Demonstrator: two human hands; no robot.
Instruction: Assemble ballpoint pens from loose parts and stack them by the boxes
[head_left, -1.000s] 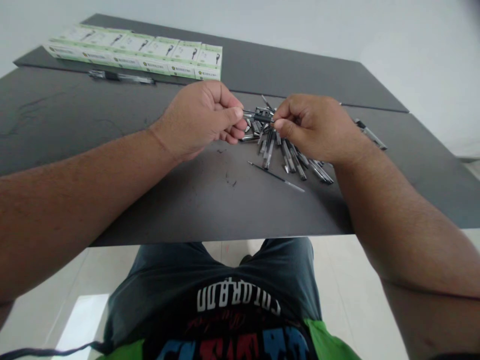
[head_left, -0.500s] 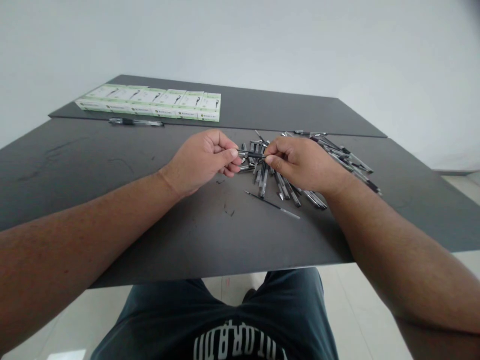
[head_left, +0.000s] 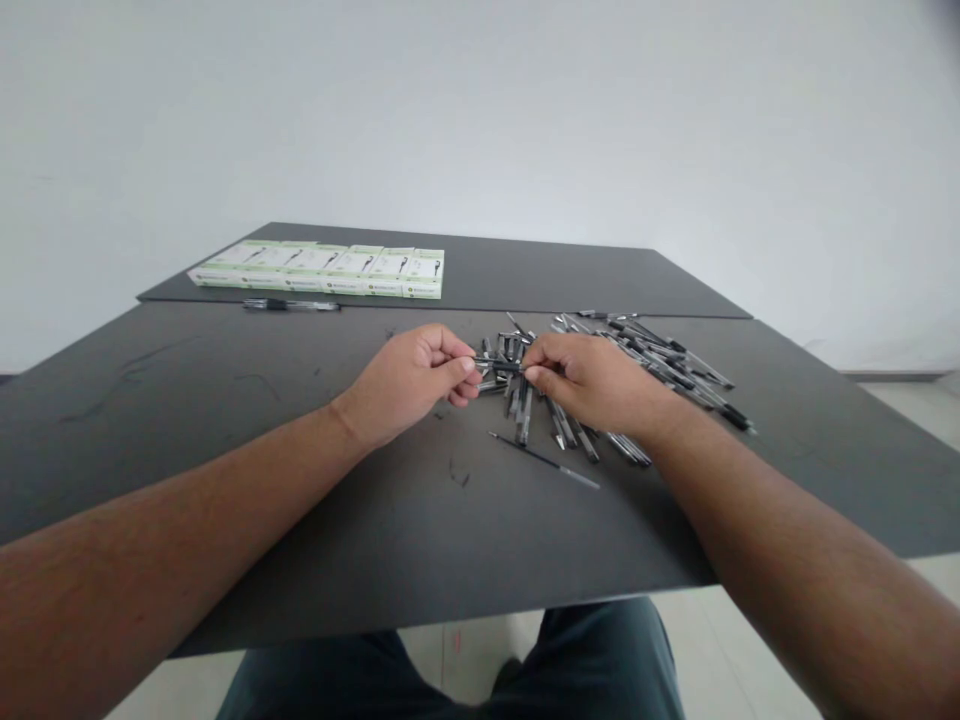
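Note:
Between my two hands is a pen (head_left: 501,366) with a clear barrel and a black grip, lying roughly level above the table. My left hand (head_left: 424,380) pinches its left end between thumb and fingers. The right end, by the black grip, is pinched in my right hand (head_left: 577,378); its very tip is hidden by the fingers. Under and behind the right hand spreads a pile of pen parts (head_left: 525,410), clear barrels and caps among them. Nearer to me lies a single ink refill (head_left: 544,460) with a dark ink column.
A row of several white and green boxes (head_left: 360,272) stands at the back left. In front of them lies a pen (head_left: 291,305). More pens (head_left: 675,365) are heaped at the right. The dark table (head_left: 337,560) has a seam across it and its front edge close to my legs.
The camera has tilted up, so the whole scene sits lower in the picture. Both hands keep hold of the same pen, with little movement over the table.

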